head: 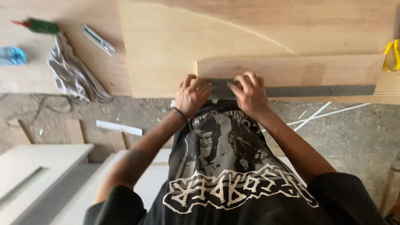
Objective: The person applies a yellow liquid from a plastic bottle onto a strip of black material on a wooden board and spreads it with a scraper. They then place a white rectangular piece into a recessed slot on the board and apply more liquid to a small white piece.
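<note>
Two hands are pressing on one dark grey edge strip [291, 91], which is running along the near edge of a pale plywood board [291, 68]. The left hand [191, 95] and right hand [249, 92] are sitting close together at the strip's left end, fingers curled over the board's edge and bearing down, probably to seat the strip against it. Left of the board, a grey rag [73, 73], a folding knife [98, 40], a green-handled tool [39, 26] and a blue bottle [12, 55] are lying on the plywood worktop [25, 79]. Below the board, a littered concrete floor [354, 129] is showing.
</note>
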